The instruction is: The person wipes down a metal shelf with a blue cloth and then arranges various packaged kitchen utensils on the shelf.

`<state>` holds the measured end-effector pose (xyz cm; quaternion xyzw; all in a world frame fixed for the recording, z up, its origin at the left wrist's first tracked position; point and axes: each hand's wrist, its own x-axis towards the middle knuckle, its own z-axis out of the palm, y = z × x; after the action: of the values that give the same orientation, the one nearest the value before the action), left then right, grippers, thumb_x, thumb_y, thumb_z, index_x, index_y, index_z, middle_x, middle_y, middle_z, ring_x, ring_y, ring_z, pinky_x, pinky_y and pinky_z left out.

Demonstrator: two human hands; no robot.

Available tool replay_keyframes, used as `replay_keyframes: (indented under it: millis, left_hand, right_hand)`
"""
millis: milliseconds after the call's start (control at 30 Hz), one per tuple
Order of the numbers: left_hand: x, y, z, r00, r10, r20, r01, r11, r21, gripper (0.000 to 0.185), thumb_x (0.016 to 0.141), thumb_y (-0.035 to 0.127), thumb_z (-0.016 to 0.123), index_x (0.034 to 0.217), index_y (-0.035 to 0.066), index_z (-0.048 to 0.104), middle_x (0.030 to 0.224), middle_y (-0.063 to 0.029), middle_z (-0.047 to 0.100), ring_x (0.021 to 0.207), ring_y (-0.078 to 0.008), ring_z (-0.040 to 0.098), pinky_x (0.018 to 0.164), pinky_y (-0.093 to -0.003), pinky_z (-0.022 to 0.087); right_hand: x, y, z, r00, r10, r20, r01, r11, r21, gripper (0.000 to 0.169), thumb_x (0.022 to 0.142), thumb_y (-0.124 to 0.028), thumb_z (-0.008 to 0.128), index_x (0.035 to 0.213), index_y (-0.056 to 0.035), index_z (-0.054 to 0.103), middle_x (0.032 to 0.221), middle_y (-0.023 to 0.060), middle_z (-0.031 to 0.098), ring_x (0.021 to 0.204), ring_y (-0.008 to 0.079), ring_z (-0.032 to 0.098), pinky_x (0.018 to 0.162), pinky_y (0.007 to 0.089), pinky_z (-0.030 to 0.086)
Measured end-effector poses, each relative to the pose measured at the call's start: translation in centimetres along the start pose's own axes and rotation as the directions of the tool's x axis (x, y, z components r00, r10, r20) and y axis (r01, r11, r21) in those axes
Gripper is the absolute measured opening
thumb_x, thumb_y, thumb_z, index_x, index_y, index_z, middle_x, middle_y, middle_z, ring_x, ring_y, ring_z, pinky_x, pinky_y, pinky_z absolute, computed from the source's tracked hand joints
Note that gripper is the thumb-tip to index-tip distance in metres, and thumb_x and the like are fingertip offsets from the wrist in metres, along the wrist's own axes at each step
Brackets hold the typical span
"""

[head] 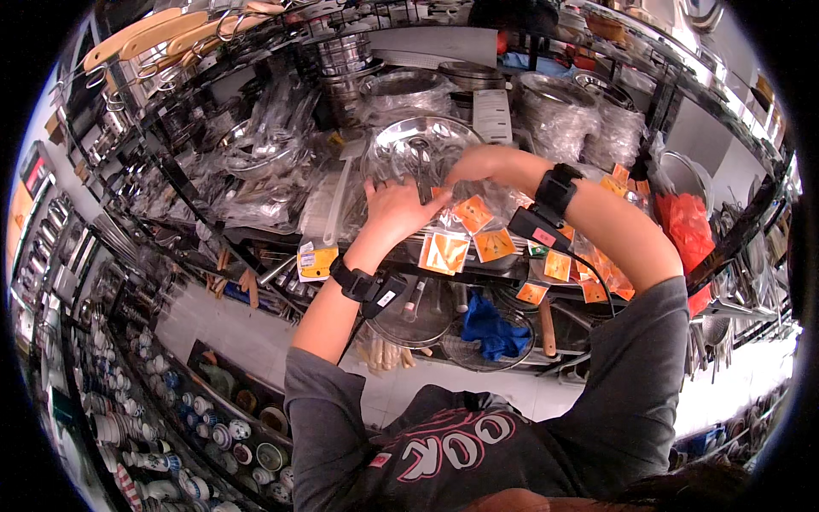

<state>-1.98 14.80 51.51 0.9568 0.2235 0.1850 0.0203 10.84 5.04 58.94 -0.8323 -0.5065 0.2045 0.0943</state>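
My left hand (398, 208) lies palm down with fingers spread on clear plastic wrapping, its thumb pointing toward my right hand. My right hand (475, 165) reaches into the plastic-wrapped goods at the bowl's near right side; its fingertips are hidden. Just beyond both hands is a shiny stainless steel bowl (386, 139), with a small metal ladle-like utensil (419, 150) over it. Clear packets with orange cards (473, 214) lie below my right hand and hang over the shelf edge. Left of my left hand rests a long pale-handled utensil (343, 192).
Plastic-wrapped stacks of steel plates (556, 118) stand at the back right. Wrapped metalware (262, 160) fills the left side. Below the shelf hang mesh strainers (477, 349) and a blue cloth (492, 326). Black rack posts (173, 166) flank the shelf. Ceramics (221, 435) stand lower left.
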Motion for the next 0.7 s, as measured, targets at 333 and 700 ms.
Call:
replay_keyframes:
  millis: [333, 700]
  left_hand:
    - [1.2, -0.7, 1.1, 0.999, 0.045, -0.001, -0.042, 0.918, -0.394, 0.053, 0.066, 0.030, 0.066, 0.102, -0.005, 0.048, 0.095, -0.0258, 0.055, 0.093, -0.0377, 0.053, 0.078, -0.0416, 0.043]
    - [1.4, 0.0, 2.2, 0.975, -0.208, -0.081, 0.119, 0.791, -0.600, 0.084, 0.057, 0.007, 0.070, 0.124, -0.009, 0.021, 0.102, -0.0343, 0.042, 0.096, -0.0462, 0.047, 0.082, -0.0373, 0.043]
  right_hand:
    - [5.2, 0.6, 2.5, 0.997, -0.023, 0.073, -0.023, 0.817, 0.576, 0.053, 0.073, -0.026, 0.060, 0.115, 0.0028, 0.046, 0.115, 0.0174, 0.045, 0.098, 0.0265, 0.046, 0.077, 0.0419, 0.039]
    - [5.2, 1.2, 2.8, 0.991, 0.128, -0.049, -0.030, 0.554, 0.832, 0.025, 0.067, 0.002, 0.052, 0.091, -0.0031, 0.058, 0.084, 0.0089, 0.056, 0.064, 0.0171, 0.052, 0.056, 0.0298, 0.041]
